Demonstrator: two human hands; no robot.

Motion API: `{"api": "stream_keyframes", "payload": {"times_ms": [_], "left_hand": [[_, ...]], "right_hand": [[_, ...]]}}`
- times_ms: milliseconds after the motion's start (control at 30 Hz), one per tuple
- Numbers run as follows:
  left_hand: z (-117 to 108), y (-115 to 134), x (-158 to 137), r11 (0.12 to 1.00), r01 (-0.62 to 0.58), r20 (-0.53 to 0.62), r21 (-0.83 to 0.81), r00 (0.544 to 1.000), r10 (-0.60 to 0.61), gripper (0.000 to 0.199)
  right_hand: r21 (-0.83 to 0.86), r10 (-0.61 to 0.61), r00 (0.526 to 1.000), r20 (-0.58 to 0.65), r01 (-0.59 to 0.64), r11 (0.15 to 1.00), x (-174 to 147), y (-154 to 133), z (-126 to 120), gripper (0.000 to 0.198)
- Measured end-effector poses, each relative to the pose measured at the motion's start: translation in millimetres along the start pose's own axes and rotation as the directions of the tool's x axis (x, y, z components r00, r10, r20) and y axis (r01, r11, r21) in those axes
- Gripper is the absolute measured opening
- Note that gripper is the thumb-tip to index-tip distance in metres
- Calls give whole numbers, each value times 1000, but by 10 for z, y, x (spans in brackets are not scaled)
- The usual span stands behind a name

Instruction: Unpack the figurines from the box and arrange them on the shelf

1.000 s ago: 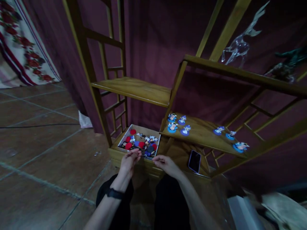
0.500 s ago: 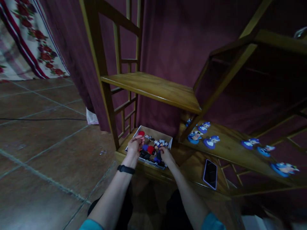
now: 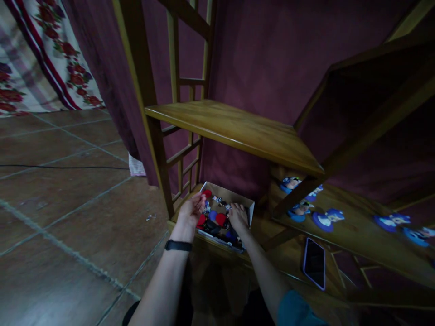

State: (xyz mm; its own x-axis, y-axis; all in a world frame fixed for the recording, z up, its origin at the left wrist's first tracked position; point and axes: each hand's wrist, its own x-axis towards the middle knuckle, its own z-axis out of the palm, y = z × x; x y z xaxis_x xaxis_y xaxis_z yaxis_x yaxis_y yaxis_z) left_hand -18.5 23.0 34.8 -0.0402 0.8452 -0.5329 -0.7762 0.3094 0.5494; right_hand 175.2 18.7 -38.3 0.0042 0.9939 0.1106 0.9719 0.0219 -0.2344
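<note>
Deeper into the box point(image 3: 234, 195) than half a second ago, the right hand point(image 3: 239, 217) now covers part of its right side, while the left hand point(image 3: 190, 212) stays by the left wall. The right fingers point down among the pieces; whether they grip one I cannot tell. The left fingers curl loosely, and I cannot tell whether they pinch anything.

One box sits on the low board point(image 3: 288, 260), probably for easy reach by both hands, its walls likely keeping small pieces together. Inside I count three red round pieces point(image 3: 220, 220) and at least one blue-violet round piece point(image 3: 213, 214); the rest overlap too much to count.

Beside it, well apart, lies one phone point(image 3: 314, 263). On the right shelf point(image 3: 356, 233) six figurines point(image 3: 328, 219) show, some partly hidden, their round bases presumably steadying them.
</note>
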Motion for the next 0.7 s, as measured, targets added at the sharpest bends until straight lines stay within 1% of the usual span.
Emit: {"api": "stream_keyframes", "payload": {"times_ms": [133,267,367,500,533,600,633,667,700], "left_hand": [[-39,96,48,999,-25,-19,-26,1000,25,16],[-51,135,73,1000,-19,-8,-25,1000,19,16],[-40,126,72,1000,-3,1,-17,1000,3,16],[-9,73,63,1000,9,19,1,1000,-9,16],[3,48,60,1000,8,21,15,1000,-8,16],[35,-20,55,997,-24,8,72,1000,24,16],[55,-63,53,992,-54,3,114,999,54,16],[77,-111,53,983,-85,9,163,996,85,15],[100,-162,55,971,-111,29,214,994,107,15]], "right_hand": [[-27,28,1000,-1,-28,999,13,-63,55,29],[5,81,996,36,-82,997,25,-57,46,26],[95,85,993,86,-93,991,6,-35,43,24],[286,52,992,118,-84,954,-36,-12,45,29],[334,57,992,114,-92,938,-34,-5,33,29],[441,114,990,83,-139,887,-3,15,-15,27],[511,162,985,68,-173,842,21,28,-51,26],[592,209,976,61,-204,780,47,41,-94,26],[678,248,966,67,-227,700,70,55,-140,28]]}}
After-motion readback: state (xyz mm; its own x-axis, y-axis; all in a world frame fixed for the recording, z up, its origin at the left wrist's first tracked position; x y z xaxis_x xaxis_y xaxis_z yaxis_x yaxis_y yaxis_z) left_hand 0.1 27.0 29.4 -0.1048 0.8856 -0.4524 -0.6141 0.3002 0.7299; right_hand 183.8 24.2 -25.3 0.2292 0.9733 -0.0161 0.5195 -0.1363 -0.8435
